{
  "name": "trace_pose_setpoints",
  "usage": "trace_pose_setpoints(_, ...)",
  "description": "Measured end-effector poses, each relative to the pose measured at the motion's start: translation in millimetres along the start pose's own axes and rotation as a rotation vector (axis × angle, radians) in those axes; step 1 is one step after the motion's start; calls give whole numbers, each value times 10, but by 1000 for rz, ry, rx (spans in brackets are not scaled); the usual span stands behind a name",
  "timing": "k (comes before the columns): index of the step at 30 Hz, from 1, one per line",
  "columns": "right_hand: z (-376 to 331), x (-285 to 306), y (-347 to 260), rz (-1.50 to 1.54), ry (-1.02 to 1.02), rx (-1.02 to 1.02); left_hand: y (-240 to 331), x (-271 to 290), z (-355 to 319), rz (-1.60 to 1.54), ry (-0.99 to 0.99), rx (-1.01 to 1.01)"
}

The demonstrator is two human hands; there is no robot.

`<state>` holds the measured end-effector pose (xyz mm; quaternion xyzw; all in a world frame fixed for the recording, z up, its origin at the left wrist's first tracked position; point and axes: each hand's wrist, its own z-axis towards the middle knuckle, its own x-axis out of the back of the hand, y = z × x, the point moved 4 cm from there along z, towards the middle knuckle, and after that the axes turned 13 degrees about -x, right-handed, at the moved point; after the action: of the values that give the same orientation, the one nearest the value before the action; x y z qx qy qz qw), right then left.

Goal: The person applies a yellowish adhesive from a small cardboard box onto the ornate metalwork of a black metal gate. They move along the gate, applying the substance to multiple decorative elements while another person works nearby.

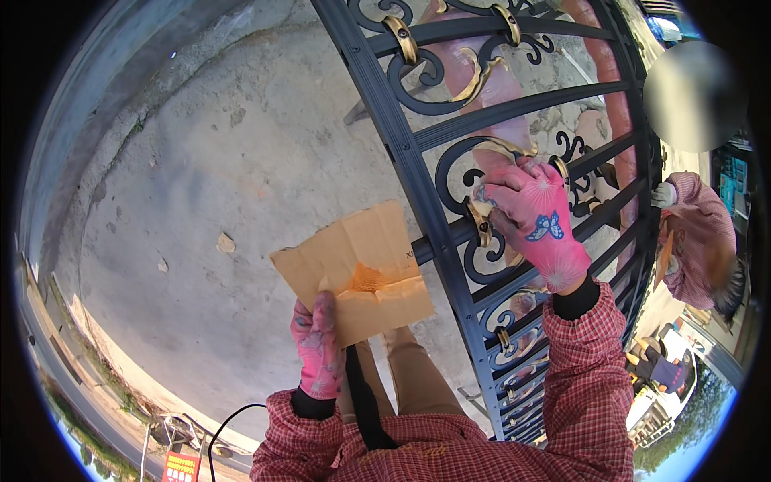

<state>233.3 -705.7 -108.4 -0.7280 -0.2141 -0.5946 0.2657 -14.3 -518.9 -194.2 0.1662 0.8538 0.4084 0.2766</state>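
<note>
My left hand (319, 345), in a pink glove, pinches the lower left edge of a creased brown cardboard piece (381, 241). An orange-gold smear (367, 279) lies on the cardboard's face. On the black metal fence panel (438, 233), my right hand (540, 221), gloved in pink with a blue butterfly print, rests with curled fingers beside a gold collar (480, 222) on a curled scroll. A small pale thing shows at its fingertips, too hidden to name. Gold also covers a leaf-shaped tip (482, 80) on the scroll above and another collar (401, 40) near the panel's top.
Pale concrete ground (201, 169) with a few loose stones (226, 243) spreads to the left. A person (699, 241) in a red checked top stands beyond the panel at right. A white vehicle (666, 386) is behind, and a red sign (181, 467) stands at lower left.
</note>
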Motion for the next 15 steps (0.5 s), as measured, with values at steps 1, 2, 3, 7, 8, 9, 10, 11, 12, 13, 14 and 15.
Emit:
trace_pose_setpoints(1,-13,-24,-29,-34,-41,36,-17,33,1,-1,5,-13)
trace_pose_setpoints(2,-15,-118,-28,-54,-56,56,-43,53,-2,-4,4,-21)
trace_pose_setpoints(3,-4,-99,4,-42,13,17,-73,82,-2,-30,-33,-38)
trace_pose_setpoints(7,17,-14,43,22,120,-35,-88,67,4,-9,-38,-59)
trace_pose_setpoints(8,-34,-22,27,10,74,-10,-62,29,1,25,-12,-44)
trace_pose_setpoints(9,-93,-32,11,-3,28,15,-36,3,-2,11,-18,-34)
trace_pose_setpoints(10,-178,-95,36,-4,-41,-4,-14,-19,-7,-3,-24,-22)
trace_pose_setpoints(11,-238,-63,60,19,-49,-34,-5,-27,-12,-16,-22,-19)
trace_pose_setpoints(12,-295,-3,87,43,-58,-63,-10,-17,-13,15,-23,-13)
trace_pose_setpoints(13,-310,45,106,66,-67,-93,-15,8,-11,45,-23,-8)
trace_pose_setpoints(14,-313,109,135,150,-36,-156,-26,26,-18,75,-31,3)
trace_pose_setpoints(15,-297,108,129,148,33,-171,-52,60,-22,62,-51,-16)
